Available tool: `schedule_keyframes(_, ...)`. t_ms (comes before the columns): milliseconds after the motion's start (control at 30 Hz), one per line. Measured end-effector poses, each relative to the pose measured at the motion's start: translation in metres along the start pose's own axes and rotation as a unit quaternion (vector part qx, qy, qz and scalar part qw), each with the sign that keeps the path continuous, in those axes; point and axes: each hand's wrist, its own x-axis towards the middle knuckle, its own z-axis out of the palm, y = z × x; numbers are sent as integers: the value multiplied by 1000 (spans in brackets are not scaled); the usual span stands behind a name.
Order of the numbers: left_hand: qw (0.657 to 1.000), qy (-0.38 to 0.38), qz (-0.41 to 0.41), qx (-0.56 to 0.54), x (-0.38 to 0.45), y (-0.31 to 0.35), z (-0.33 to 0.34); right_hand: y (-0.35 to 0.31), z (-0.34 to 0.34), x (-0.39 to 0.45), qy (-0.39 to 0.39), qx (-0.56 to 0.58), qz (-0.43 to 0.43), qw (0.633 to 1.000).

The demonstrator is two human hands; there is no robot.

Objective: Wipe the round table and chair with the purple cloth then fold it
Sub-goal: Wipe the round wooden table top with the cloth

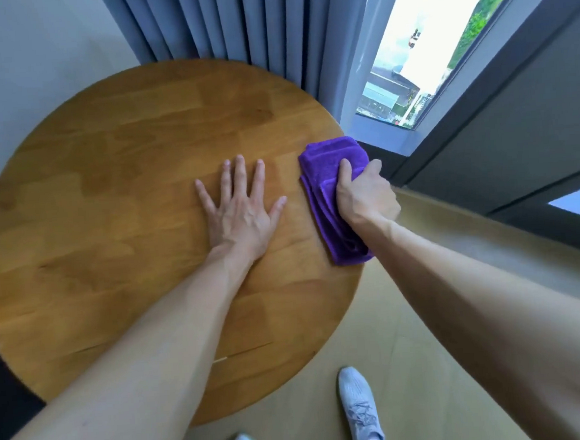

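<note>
A: Head view, what's my grip doing?

B: Your right hand is clamped on the folded purple cloth, thumb on top, fingers wrapped over its right side. Your left hand lies flat, fingers spread wide, holding nothing.

A: And the cloth?

B: On the round wooden desk, right at its right-hand rim, overhanging slightly.

A: Room around me?

B: Grey curtain behind the desk, window beyond the cloth, bare floor to the right, white shoes below.
</note>
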Motion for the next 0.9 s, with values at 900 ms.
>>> schedule_keyframes(900, 989, -96, 94, -58, -107, -26, -20, 54, 23, -148, 34, 244, 150, 958)
